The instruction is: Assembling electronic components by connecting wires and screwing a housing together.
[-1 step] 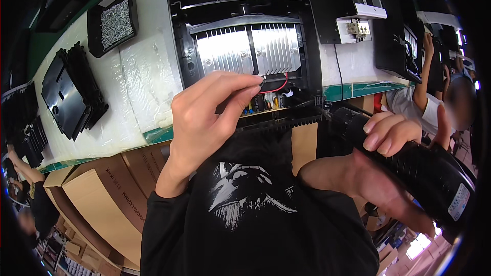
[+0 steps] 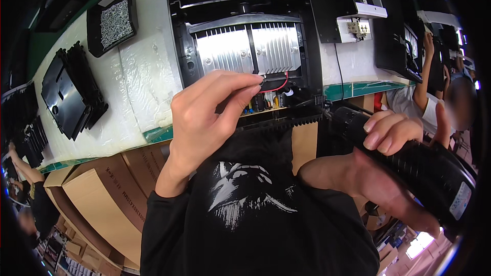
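My left hand point(image 2: 204, 115) is closed in a pinch over the near edge of a black casing point(image 2: 313, 46). Its thumb and forefinger meet at something small and dark that I cannot make out. Inside the casing lie two finned silver heat sinks point(image 2: 225, 51), a red wire point(image 2: 280, 87) and small circuit parts point(image 2: 266, 103), partly covered by the pinching fingers. My right hand point(image 2: 393, 132) is wrapped round a black power screwdriver point(image 2: 427, 176). The tool lies slanted, its tip by the casing's near right corner; whether they touch, I cannot tell.
On the bench at left are a black tray point(image 2: 93, 30) of silver screws point(image 2: 116, 23) and stacked black plastic panels point(image 2: 69, 94). Black-and-white units point(image 2: 330, 7) stand at right. Cardboard boxes point(image 2: 105, 204) sit below the bench edge. Another person's arm point(image 2: 425, 56) shows at far right.
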### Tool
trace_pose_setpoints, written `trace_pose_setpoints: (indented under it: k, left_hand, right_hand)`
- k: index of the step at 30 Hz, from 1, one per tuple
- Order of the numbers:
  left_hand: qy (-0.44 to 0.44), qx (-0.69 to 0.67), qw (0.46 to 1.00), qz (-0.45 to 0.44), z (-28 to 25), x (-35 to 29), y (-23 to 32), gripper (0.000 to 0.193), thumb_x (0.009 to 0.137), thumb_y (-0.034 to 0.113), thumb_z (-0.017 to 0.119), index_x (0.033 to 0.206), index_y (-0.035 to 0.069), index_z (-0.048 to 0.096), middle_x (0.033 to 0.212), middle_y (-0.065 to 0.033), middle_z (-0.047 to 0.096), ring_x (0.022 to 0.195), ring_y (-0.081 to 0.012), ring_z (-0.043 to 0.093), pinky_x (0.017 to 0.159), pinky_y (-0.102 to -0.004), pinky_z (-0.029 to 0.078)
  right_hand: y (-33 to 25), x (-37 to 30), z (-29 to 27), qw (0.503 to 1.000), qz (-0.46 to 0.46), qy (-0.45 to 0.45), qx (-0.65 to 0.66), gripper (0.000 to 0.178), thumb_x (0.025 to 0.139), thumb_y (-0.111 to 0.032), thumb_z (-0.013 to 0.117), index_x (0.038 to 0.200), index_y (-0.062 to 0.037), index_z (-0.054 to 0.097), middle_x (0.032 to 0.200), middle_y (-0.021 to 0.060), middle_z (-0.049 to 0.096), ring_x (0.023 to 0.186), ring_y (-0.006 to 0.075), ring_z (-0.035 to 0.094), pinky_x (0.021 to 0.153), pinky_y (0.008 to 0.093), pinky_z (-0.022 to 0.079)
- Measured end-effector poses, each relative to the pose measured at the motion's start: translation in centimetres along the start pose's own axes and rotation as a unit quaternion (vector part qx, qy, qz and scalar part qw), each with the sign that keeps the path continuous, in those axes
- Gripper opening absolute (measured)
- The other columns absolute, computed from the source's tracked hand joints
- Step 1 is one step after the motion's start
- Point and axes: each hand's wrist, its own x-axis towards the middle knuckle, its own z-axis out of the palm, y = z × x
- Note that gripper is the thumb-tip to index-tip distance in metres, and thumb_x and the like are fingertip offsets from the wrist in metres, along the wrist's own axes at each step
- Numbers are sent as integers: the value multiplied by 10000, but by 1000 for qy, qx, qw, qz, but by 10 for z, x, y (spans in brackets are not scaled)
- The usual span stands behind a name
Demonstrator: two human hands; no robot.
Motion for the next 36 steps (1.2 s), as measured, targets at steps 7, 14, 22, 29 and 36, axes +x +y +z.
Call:
trace_pose_setpoints:
  k: [7, 14, 22, 29, 36]
  left_hand:
    - [2, -3, 1000, -11, 1, 0, 1, 123, 771, -30, 693, 883, 19, 691, 768, -80, 667, 630, -147, 635, 525, -223, 500]
    - [4, -5, 1000, -4, 2, -1, -1, 122, 770, -31, 692, 882, 18, 692, 768, -80, 668, 625, -148, 636, 519, -221, 498]
    - [3, 17, 1000, 11, 3, 1, -3, 146, 758, -46, 691, 889, 19, 697, 770, -81, 670, 631, -151, 639, 521, -221, 494]
    - [-6, 10, 1000, -3, 4, 2, 0, 152, 745, -58, 693, 877, 15, 696, 779, -82, 674, 638, -150, 640, 518, -223, 485]
    - [-1, 3, 1000, -9, 3, 1, 0, 155, 748, -58, 690, 885, 15, 697, 792, -82, 679, 653, -147, 647, 531, -221, 495]
  right_hand:
    - [4, 6, 1, 998, -15, -49, 39, 1345, 605, -927, 411, 1389, 127, 126, 652, 95, 501, 477, 178, 466, 490, 323, 420]
    - [16, -9, 17, 992, -117, -14, 51, 1157, 713, -841, 419, 1415, 30, 124, 693, 136, 477, 450, 180, 436, 394, 309, 379]
    - [22, -8, -8, 987, -33, -91, 127, 1066, 678, -786, 557, 1366, -37, 239, 752, 132, 497, 497, 196, 472, 448, 297, 412]
    - [10, 3, -14, 968, 12, -216, 123, 925, 654, -732, 655, 1232, -69, 369, 789, 136, 525, 532, 211, 509, 454, 306, 433]
    - [13, 1, -13, 977, 0, -173, 125, 930, 669, -729, 649, 1226, -41, 366, 781, 138, 530, 522, 216, 511, 461, 328, 420]
